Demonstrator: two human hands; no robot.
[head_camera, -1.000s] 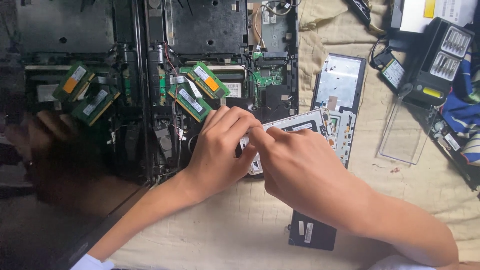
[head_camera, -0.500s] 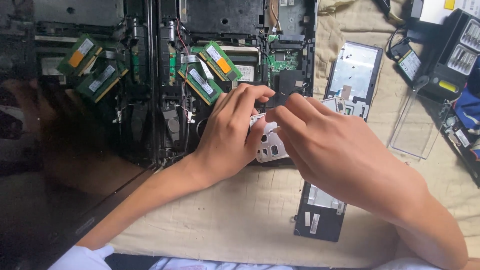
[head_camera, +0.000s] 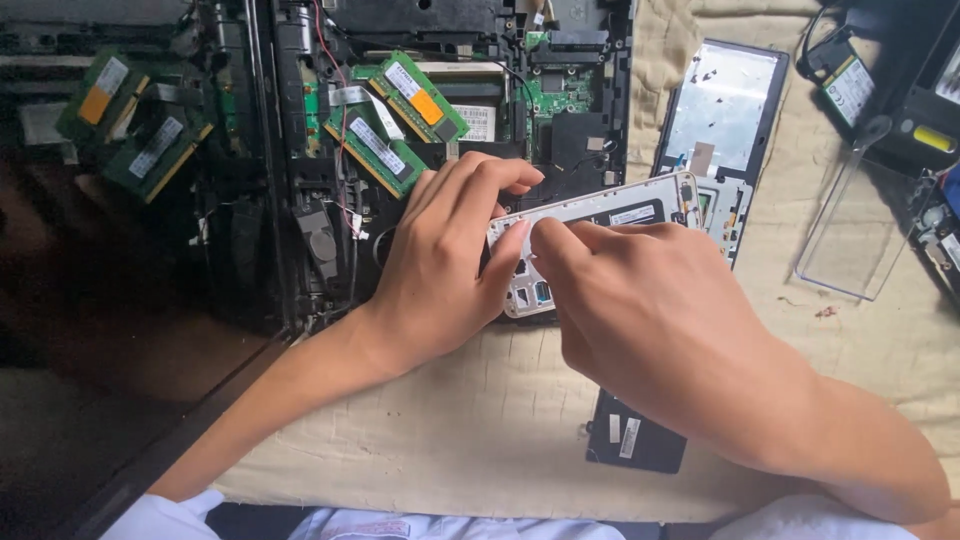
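White frame (head_camera: 640, 205) still pinched by left hand (head_camera: 440, 265), right hand (head_camera: 650, 320); view shifted closer.

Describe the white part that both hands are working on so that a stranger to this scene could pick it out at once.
Start at the opened laptop with its bare circuit boards, lying on the beige cloth. At its lower right edge the left hand and right hand meet on a long white frame. Unlike the green memory sticks and the silver cover plate nearby, it is white, with small square cut-outs.
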